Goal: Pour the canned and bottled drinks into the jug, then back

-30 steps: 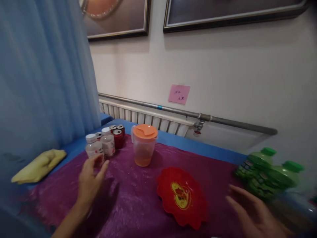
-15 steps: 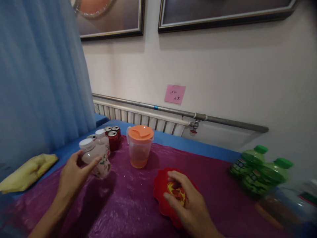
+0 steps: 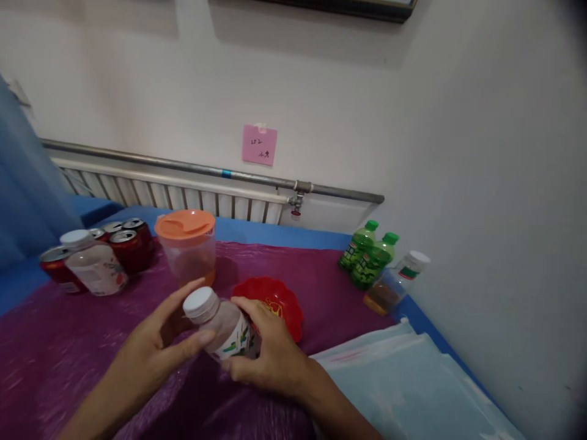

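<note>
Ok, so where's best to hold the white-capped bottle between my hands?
I'd grip the bottle around its labelled body, from the right, as the right hand does. That part is broader than the cap, giving more surface to wrap around. The bottle leans with its cap toward the left hand, so a right-side grip should leave the cap uncovered.

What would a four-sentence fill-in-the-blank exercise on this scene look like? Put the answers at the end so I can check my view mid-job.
The right hand grips a bottle whose cap is coloured ____.
The pitcher has a lid coloured ____.
The green-capped bottles number ____.
The scalloped dish is coloured ____.

Missing words: white; orange; two; red.
</note>
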`<state>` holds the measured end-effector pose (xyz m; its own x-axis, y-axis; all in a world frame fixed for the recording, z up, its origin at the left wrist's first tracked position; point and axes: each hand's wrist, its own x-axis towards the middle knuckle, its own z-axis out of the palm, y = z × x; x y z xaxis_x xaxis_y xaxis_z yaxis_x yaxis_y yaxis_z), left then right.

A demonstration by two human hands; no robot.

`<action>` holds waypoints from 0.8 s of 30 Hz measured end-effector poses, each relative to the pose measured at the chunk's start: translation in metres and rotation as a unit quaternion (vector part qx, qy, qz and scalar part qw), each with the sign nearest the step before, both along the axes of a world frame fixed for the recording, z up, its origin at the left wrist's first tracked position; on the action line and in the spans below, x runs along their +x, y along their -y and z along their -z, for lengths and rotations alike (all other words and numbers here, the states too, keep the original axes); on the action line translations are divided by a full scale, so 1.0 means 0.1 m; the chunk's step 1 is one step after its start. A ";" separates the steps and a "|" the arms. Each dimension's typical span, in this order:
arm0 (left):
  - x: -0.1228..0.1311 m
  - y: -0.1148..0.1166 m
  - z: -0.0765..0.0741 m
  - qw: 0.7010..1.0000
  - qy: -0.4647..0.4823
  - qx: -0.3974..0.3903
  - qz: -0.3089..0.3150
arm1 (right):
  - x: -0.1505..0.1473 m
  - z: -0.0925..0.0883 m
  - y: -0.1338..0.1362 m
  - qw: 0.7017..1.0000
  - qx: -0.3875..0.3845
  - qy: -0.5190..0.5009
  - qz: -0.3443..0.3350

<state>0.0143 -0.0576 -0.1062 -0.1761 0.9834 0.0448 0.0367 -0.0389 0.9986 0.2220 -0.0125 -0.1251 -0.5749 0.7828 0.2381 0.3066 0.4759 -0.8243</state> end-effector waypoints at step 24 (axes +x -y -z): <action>-0.23 0.01 0.65 0.964 -0.173 -0.159 0.122 | 0.19 -0.08 -0.10 0.976 0.062 -0.070 0.194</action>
<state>-0.0083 -0.0584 -0.1712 0.0343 0.9672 -0.2516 0.3986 0.2177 0.8909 0.2408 -0.0021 -0.1168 -0.1953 0.8958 0.3992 0.3729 0.4443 -0.8146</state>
